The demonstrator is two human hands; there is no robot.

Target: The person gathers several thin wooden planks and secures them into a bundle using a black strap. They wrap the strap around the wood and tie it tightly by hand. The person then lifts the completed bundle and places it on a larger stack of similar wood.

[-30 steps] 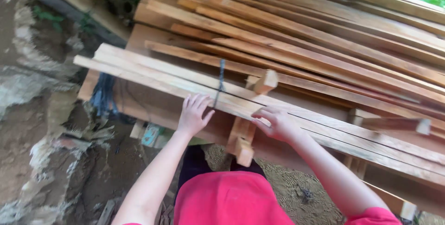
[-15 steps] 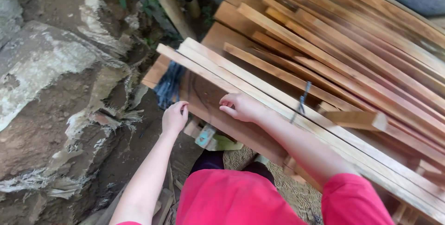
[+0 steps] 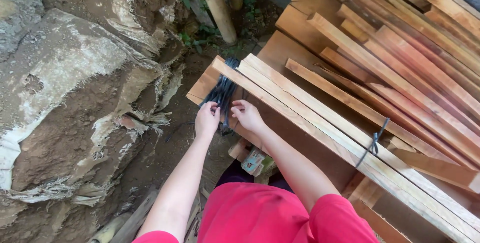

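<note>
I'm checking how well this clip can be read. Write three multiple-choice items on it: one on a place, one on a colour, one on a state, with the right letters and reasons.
1. Where do both hands work?
A. at the near end of the bundle of wooden slats
B. on the bamboo pole
C. on the earth bank

2. What colour is the person's shirt?
A. green
B. white
C. red

3. How is the bundle held together further along?
A. it lies loose
B. a dark tie wraps around it
C. it is nailed to a post

Answers:
1 A, the left hand and right hand both sit at the dark strands on the end of the bundle of wooden slats.
2 C, the shirt is red.
3 B, a dark tie crosses the slats.
</note>
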